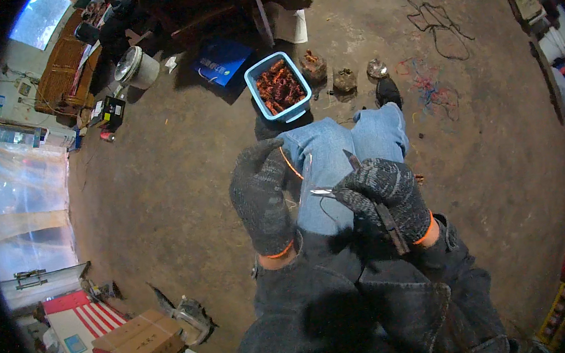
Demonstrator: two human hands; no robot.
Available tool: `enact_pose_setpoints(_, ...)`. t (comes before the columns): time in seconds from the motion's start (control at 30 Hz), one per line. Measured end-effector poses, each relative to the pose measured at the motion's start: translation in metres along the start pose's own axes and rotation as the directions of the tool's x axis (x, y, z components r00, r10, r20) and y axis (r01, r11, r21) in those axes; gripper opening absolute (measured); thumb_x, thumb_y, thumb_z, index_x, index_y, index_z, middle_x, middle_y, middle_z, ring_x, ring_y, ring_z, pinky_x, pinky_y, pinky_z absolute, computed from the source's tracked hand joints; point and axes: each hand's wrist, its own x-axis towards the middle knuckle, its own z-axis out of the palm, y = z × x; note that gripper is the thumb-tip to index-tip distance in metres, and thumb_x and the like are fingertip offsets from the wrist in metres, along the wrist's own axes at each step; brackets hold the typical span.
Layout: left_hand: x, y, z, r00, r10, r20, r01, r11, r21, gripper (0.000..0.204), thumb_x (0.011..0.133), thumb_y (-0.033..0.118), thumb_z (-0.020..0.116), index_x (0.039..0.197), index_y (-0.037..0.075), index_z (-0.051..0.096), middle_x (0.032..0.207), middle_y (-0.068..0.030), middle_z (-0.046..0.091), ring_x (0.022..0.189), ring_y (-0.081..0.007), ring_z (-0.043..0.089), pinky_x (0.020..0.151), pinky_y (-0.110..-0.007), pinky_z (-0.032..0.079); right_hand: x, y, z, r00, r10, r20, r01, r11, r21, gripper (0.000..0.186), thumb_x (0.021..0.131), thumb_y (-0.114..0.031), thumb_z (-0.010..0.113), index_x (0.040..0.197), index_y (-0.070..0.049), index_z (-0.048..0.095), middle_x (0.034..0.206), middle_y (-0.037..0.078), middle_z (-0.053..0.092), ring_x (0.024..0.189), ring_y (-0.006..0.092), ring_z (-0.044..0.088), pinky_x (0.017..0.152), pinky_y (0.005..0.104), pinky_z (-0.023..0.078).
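My left hand [260, 195], in a dark grey knit glove with an orange cuff, is closed on a thin copper-coloured wire [292, 165]. The wire curves over the left knee of my light blue jeans [320, 146]. My right hand [384, 191], gloved the same way, grips what look like pliers. Bright metal jaws of the pliers [322, 192] point left toward my left hand, and a dark handle sticks out below my palm. A dark pointed piece [351, 159] also juts from the top of that hand; whether it belongs to the pliers I cannot tell.
Beyond my knees stands a light blue basin [251, 88] of reddish copper-coloured scraps. Several small filled bags [345, 80] sit to its right. Red and blue wires [433, 93] and a black cable [440, 25] lie on the floor. A cardboard box [143, 347] stands lower left.
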Motion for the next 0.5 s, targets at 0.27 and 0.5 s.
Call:
enact_pose_setpoints(0.27,-0.008,0.012,-0.008,0.968,0.25,0.027,-0.243,0.903,0.355,0.037,0.067,-0.001,0.064,0.104,0.003,0.061,0.101,-0.0069,0.058,0.075,-0.0133,0.054,0.065,-0.025,0.045,0.004,-0.014,-0.019,0.982,0.18,-0.057,-0.145,0.912,0.385,0.013,0.08,-0.01,0.057,0.077,0.0,0.064,0.065,0.009,0.062,0.058,0.0204,0.061,0.054,0.0296,0.047)
enact_pose_setpoints(0.5,-0.03,0.022,-0.011,1.0,-0.002,-0.002,0.002,0.997,-0.077,0.03,0.069,-0.001,0.064,0.098,0.0,0.064,0.083,-0.0053,0.062,0.071,-0.0128,0.055,0.062,-0.025,0.045,0.006,-0.039,-0.04,0.794,0.553,0.251,-0.565,0.521,0.64,0.02,0.079,-0.016,0.056,0.076,0.003,0.063,0.06,0.008,0.059,0.056,0.015,0.059,0.052,0.0271,0.044)
